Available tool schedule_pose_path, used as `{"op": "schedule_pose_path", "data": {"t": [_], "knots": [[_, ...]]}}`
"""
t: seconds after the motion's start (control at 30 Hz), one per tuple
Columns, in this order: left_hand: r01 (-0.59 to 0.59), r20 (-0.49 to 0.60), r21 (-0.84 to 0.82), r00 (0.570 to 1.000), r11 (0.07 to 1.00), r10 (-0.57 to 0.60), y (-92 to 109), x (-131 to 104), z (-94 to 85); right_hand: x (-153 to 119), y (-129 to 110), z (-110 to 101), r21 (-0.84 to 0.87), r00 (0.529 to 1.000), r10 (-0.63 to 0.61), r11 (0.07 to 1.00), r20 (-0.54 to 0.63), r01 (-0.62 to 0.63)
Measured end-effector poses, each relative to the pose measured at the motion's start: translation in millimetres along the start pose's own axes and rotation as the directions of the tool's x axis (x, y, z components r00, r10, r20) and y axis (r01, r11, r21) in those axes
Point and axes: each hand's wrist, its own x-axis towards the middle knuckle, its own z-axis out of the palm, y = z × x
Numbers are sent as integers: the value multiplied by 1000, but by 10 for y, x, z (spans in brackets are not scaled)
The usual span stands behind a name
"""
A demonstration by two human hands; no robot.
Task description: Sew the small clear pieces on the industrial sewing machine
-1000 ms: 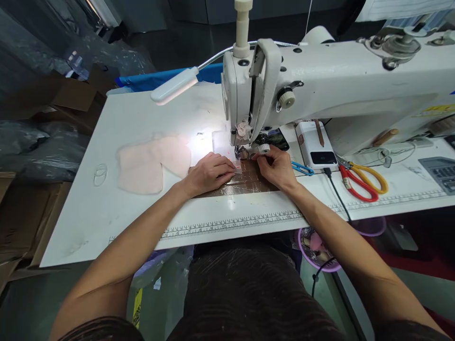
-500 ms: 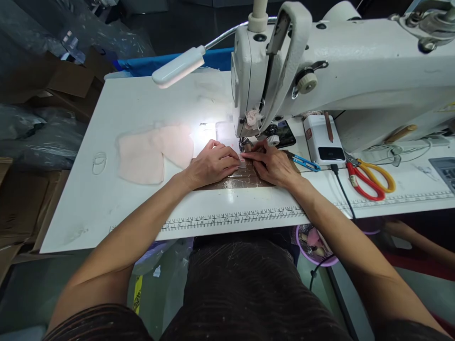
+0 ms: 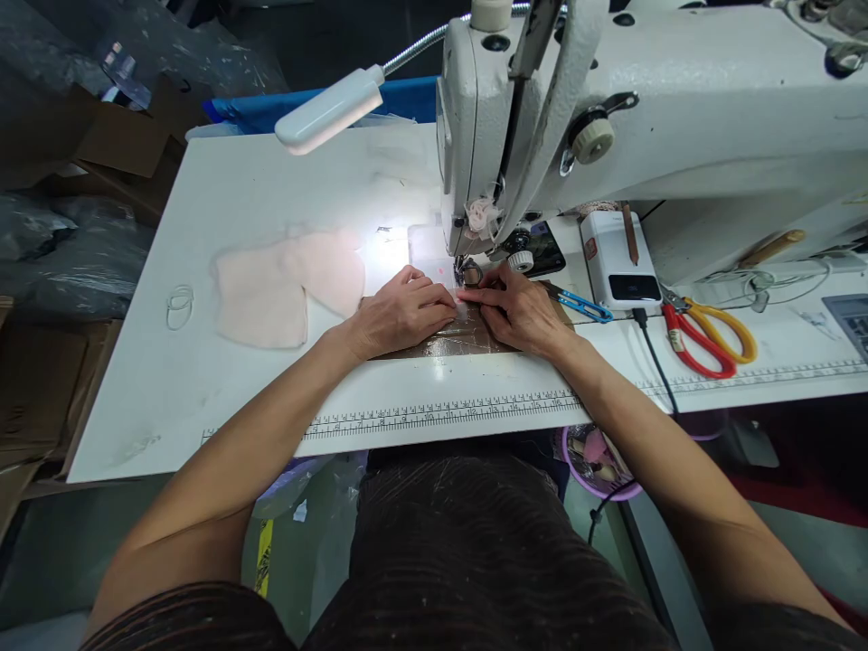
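Note:
Both hands are at the needle area of a white sewing machine [image 3: 473, 136]. My left hand [image 3: 405, 312] lies left of the presser foot [image 3: 467, 269], its fingers bent together over a small pale piece of fabric. My right hand [image 3: 519, 312] is just right of the foot, index finger pointing left, thumb and fingers close together at the piece's edge. What lies between the fingertips is too small to make out. Beneath both hands is a brown shiny sheet [image 3: 451, 340]. Pale pink fabric pieces [image 3: 261, 294] lie on the white table to the left.
A lit lamp [image 3: 330, 108] hangs over the table [image 3: 149, 380]. To the right are a blue thread snipper [image 3: 583, 306], a white power bank [image 3: 620, 262] with a cable, and red-and-yellow scissors [image 3: 709, 339]. A purple basket [image 3: 600, 461] stands below the table edge.
The whole view has shifted slightly. My hands stay almost where they were by the presser foot. Another person's arm at the lower right has gone out of view.

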Motion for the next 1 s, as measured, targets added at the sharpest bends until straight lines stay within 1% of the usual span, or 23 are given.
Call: {"op": "schedule_pose_path", "data": {"t": [0.17, 0.3, 0.43, 0.53, 0.73, 0.9, 1.0], "knots": [[6, 64, 15, 998, 1000, -7, 51, 25, -69, -13, 4, -10, 4, 1000, -12, 1000, 2, 12], [-68, 120, 43, 991, 997, 63, 56, 82, -139, -31, 0, -40, 2, 998, -66, 998, 16, 66], [-122, 112, 53, 987, 991, 116, 19, 123, -157, -33, -15, -56, -27, 996, -79, 996, 28, 80], [-91, 104, 32, 991, 995, 88, 4, 102, -129, -25, -29, -66, -48, 996, -74, 996, 58, 77], [-22, 47, -24, 999, 999, 23, 14, 25, -59, 15, -75, -96, -138, 994, -33, 989, 109, 48], [42, 89, -19, 995, 999, -41, 8, 20, -46, 54, -92, -96, -175, 993, -13, 984, 120, 34], [55, 106, -20, 993, 998, -53, 4, 18, -46, 44, -88, -103, -148, 992, -14, 988, 123, 32]]}}
